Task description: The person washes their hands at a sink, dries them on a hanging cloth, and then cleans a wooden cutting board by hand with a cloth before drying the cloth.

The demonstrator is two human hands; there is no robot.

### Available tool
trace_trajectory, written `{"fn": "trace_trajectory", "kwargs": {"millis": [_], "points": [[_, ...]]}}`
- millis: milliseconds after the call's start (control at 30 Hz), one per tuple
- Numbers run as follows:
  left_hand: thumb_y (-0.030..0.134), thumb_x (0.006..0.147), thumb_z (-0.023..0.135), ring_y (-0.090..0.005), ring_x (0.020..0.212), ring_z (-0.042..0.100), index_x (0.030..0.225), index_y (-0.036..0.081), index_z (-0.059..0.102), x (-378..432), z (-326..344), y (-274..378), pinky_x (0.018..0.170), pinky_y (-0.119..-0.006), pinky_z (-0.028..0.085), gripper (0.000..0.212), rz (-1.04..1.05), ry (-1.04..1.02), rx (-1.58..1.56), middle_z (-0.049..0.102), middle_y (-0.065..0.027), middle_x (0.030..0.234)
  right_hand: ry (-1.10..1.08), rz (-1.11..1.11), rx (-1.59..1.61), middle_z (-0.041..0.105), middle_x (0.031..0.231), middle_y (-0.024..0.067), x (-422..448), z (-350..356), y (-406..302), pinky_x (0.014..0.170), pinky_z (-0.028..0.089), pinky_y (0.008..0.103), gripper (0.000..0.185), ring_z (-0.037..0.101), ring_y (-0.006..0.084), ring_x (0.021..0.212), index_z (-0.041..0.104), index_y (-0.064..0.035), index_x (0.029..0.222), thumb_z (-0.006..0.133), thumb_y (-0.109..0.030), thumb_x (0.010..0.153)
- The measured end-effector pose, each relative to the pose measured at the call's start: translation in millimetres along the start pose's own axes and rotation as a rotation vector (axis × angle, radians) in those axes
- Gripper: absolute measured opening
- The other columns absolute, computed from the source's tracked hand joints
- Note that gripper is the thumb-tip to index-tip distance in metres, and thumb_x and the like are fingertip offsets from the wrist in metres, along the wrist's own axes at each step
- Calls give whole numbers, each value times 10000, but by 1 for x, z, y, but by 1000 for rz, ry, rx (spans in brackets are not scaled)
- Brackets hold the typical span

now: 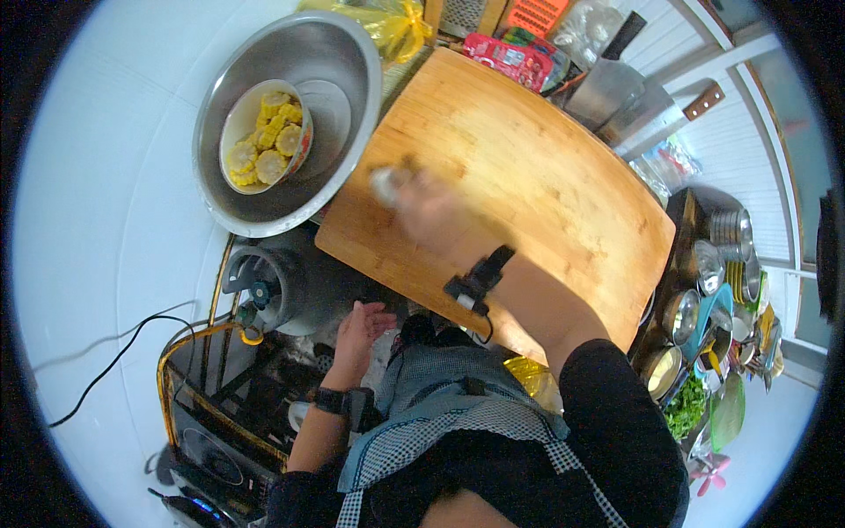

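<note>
My right hand [429, 204], blurred, is over the left part of a wooden cutting board [554, 178]. A small whitish thing [384, 186] shows at its fingertips; blur hides what it is and how it is gripped. My left hand [364, 327] hangs below the board's near left edge, fingers apart, with nothing in it. A large metal basin [214, 168] stands left of the board. Inside it, a white bowl [228, 138] with a red pattern holds pieces of corn on the cob [270, 135].
Two cleavers [604, 86] [653, 119] stand behind the board's far edge. A grey gas cylinder [304, 290] is below the basin, near an induction cooker [211, 455]. Bowls, utensils and leafy greens [686, 406] crowd the right side. A yellow plastic bag [379, 26] lies beyond the basin.
</note>
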State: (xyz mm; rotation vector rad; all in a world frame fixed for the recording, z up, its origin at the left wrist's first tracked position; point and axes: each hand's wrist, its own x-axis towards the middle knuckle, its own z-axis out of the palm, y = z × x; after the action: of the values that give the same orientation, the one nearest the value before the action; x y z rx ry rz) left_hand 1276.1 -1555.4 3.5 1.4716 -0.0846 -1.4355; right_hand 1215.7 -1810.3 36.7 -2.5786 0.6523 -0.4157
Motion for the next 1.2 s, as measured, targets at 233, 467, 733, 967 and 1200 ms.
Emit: {"fn": "trace_trajectory", "kwargs": {"millis": [233,467,733,967,1200], "points": [[403,955,401,-247,932,579,1143,-38,492,-5,-20,-11,854,-360,449,488,68,143,-256,598,-175,1004,144,347,-177,533,879,190,40,18,18,574,501,415,298,579,339,675,527,-32,1053,560,-142,778],[525,929,368,-226,973,531,1172,44,473,-20,-22,15,857,-351,399,549,2,314,-401,572,-85,991,-733,-406,232,579,923,188,-56,41,-96,630,491,454,198,600,356,806,595,-47,921,499,-192,826],[295,949,454,-193,940,554,1065,27,556,-32,13,52,871,-310,424,309,437,169,83,589,-67,985,-684,28,678,603,879,163,-136,-32,-50,700,476,435,326,590,365,805,571,-43,1032,542,-280,810],[103,871,521,-279,1118,526,1157,-2,532,-19,134,101,934,-359,421,304,879,-653,682,536,-178,1219,-537,440,1080,635,742,120,-149,-113,-62,602,514,355,231,640,267,679,567,1,986,484,-178,867],[360,866,551,-373,1206,429,1313,-37,372,-28,187,54,984,-412,369,625,968,-1028,939,391,-252,1334,35,880,1411,606,947,86,-264,-132,-51,681,491,287,243,588,177,800,556,2,1073,444,-111,889]]}}
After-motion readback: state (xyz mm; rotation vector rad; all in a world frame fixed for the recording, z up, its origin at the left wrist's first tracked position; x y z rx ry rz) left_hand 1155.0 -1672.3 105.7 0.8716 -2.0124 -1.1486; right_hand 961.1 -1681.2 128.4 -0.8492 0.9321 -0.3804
